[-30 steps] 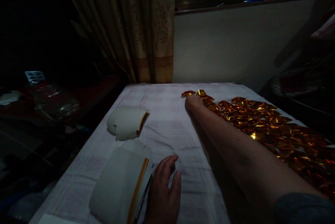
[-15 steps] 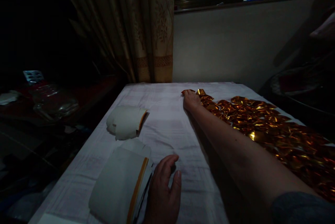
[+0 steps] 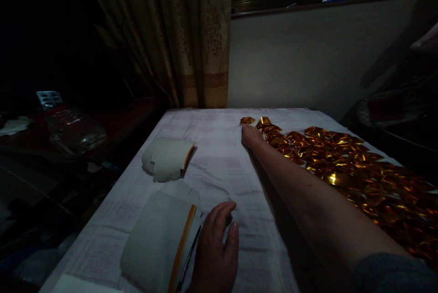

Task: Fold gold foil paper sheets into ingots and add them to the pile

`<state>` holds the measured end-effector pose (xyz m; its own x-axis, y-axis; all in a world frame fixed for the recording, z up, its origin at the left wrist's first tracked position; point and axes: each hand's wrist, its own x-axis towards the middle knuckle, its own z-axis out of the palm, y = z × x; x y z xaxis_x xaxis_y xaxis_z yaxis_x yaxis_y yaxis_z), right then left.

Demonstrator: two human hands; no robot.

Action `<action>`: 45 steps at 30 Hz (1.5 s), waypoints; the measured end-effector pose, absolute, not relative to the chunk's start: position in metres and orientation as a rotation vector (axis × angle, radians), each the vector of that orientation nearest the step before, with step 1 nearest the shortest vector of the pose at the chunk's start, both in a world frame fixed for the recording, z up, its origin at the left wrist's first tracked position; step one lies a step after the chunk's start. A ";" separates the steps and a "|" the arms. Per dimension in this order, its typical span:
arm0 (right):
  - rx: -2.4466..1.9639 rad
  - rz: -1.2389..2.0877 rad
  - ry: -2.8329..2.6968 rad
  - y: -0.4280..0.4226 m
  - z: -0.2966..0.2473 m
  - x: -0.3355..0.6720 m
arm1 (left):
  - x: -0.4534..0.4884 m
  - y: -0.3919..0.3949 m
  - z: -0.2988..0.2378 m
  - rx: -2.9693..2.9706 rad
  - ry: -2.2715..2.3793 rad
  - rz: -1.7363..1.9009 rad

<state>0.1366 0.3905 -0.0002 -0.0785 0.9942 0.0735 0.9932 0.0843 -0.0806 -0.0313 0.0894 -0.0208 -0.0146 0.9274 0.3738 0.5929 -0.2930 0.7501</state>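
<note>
My right hand [image 3: 252, 136] is stretched out to the far part of the bed-like surface, just in front of a folded gold foil piece [image 3: 247, 120]. Its fingers look curled together, and nothing shows in them. To its right lies a large spread of shiny gold foil pieces [image 3: 337, 165]. My left hand [image 3: 217, 247] rests near the front with thumb and fingers apart, empty. Close to its left side is a stack of pale sheets with an orange-gold edge [image 3: 157, 233]. A smaller pale stack [image 3: 169, 160] lies farther back.
A white checked cloth [image 3: 219, 165] covers the surface. Behind it are a patterned curtain [image 3: 212, 46] and a pale wall [image 3: 290, 55]. A clear jar [image 3: 77, 128] stands on a dark reddish table at left. A white sheet corner [image 3: 82, 285] shows at front left.
My right hand has drawn back slightly from the single gold foil piece, which now lies free on the cloth. My left hand has stayed beside the stack. The view has shifted a little.
</note>
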 end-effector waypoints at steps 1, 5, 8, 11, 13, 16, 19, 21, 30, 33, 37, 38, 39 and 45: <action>-2.047 0.016 -2.238 0.387 0.000 0.135 | -0.031 0.089 -0.021 1.888 1.580 1.220; -2.011 0.029 -2.286 0.368 0.000 0.123 | -0.031 0.090 -0.021 1.870 1.572 1.205; -1.978 0.025 -2.322 0.353 0.002 0.113 | -0.031 0.090 -0.021 1.864 1.566 1.210; -1.980 -0.011 -2.304 0.345 0.005 0.109 | -0.030 0.091 -0.021 1.859 1.561 1.214; -2.005 -0.035 -2.266 0.347 0.007 0.109 | -0.030 0.091 -0.021 1.860 1.559 1.226; -2.049 -0.037 -2.208 0.359 0.009 0.112 | -0.030 0.091 -0.022 1.869 1.560 1.233; -2.043 -0.017 -2.196 0.376 0.006 0.114 | -0.030 0.090 -0.020 1.877 1.562 1.217; -2.017 -0.004 -2.211 0.385 0.004 0.114 | -0.030 0.089 -0.018 1.878 1.565 1.205; -1.957 0.020 -2.245 0.384 0.001 0.109 | -0.029 0.089 -0.020 1.895 1.566 1.219; -1.926 0.022 -2.276 0.366 0.000 0.108 | -0.029 0.090 -0.021 1.881 1.549 1.247; -1.857 0.057 -2.346 0.332 -0.001 0.104 | -0.029 0.091 -0.020 1.855 1.539 1.257; -1.840 0.069 -2.360 0.323 0.000 0.103 | -0.029 0.091 -0.020 1.856 1.535 1.251; -1.821 0.085 -2.375 0.314 0.001 0.102 | -0.029 0.091 -0.020 1.858 1.532 1.244; -1.742 0.199 -2.398 0.247 0.011 0.103 | -0.028 0.093 -0.018 1.929 1.482 1.270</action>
